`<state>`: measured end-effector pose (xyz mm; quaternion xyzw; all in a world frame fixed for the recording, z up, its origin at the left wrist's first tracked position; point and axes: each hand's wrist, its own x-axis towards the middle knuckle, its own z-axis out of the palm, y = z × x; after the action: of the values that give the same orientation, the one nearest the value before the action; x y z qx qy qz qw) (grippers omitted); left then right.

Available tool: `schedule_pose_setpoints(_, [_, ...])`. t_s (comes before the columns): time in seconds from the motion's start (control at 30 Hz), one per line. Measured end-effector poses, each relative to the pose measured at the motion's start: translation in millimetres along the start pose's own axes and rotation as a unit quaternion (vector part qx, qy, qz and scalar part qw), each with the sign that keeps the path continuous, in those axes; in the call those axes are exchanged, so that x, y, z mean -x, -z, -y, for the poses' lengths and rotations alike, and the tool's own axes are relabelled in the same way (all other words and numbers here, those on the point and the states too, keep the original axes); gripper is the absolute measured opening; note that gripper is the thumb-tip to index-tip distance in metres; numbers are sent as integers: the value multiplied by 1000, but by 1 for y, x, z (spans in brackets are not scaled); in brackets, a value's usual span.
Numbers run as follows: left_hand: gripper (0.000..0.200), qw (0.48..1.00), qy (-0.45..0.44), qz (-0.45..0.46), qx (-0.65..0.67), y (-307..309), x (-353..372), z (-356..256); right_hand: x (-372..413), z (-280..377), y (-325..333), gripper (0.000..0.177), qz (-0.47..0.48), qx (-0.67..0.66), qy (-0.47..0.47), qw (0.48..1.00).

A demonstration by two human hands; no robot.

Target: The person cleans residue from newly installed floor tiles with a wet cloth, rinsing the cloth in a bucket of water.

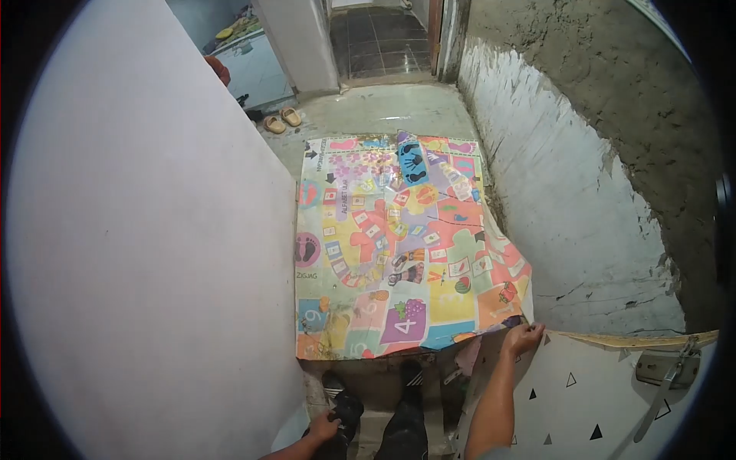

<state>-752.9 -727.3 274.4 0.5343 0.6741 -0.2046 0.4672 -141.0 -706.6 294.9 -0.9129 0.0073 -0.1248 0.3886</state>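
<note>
A colourful printed play mat [460,307] with numbers, footprints and fruit pictures lies spread over the floor ahead of my feet. Creases run across it, and its near right side is lifted and bent toward the right wall. My right hand [524,337] is closed on the mat's near right corner. Low in the view, my left hand [323,426] rests by my left knee with its fingers curled; whether anything is in them is hidden. Near the mat's far edge lies a blue piece with a black handprint and footprints [412,163].
A white wall [192,230] stands close on the left, a rough part-plastered wall [567,176] on the right. At lower right is a white panel with triangles and a metal latch [667,368]. Tan sandals [282,120] sit near a dark-tiled doorway [387,42].
</note>
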Motion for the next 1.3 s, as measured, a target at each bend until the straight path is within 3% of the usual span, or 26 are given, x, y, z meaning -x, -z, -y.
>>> schedule_pose_setpoints(0.03, [55,1000,3,7,4,1,-3,-1,-6,-7,-4,11,36,38,-17,998])
schedule_pose_setpoints(0.13, [54,1000,6,13,11,-6,-14,6,-21,-28,-33,37,102,67,16,992])
schedule_pose_setpoints(0.23, [51,1000,19,2,17,-22,-40,42,-1,-32,-49,66,102,144,87,980])
schedule_pose_setpoints(0.27, [51,999,29,5,16,-22,-38,47,7,-22,-37,76,168,124,69,975])
schedule_pose_setpoints(0.43, [50,996,72,31,45,-13,-20,58,49,-24,-14,62,326,276,216,878])
schedule_pose_setpoints(0.53, [50,998,58,-6,2,0,-5,53,57,-55,-5,52,444,380,360,727])
schedule_pose_setpoints(0.57, [50,998,59,-17,-3,4,1,48,62,-68,-3,43,451,363,414,702])
schedule_pose_setpoints(0.63, [49,997,60,-39,-15,13,11,40,75,-116,-13,39,559,396,420,595])
schedule_pose_setpoints(0.7, [48,997,61,-51,4,19,21,33,101,-140,-11,36,618,369,382,579])
schedule_pose_setpoints(0.77, [47,996,40,-80,13,29,25,28,130,-130,5,39,670,338,323,577])
schedule_pose_setpoints(0.83, [47,992,-1,-124,13,39,28,30,158,-97,51,46,671,259,177,672])
schedule_pose_setpoints(1.0, [46,988,-21,-144,45,96,28,24,190,-95,158,47,631,313,-18,710])
schedule_pose_setpoints(1.07, [47,986,-50,-155,34,120,27,46,202,-112,208,45,570,352,-67,740])
schedule_pose_setpoints(1.13, [48,983,-90,-160,7,147,19,58,204,-135,255,42,571,371,-120,723])
schedule_pose_setpoints(1.2, [49,983,-100,-152,-6,176,5,69,212,-152,293,41,555,404,-116,718])
schedule_pose_setpoints(1.3, [47,984,-60,-126,111,218,-4,71,225,-146,335,40,510,390,-158,750])
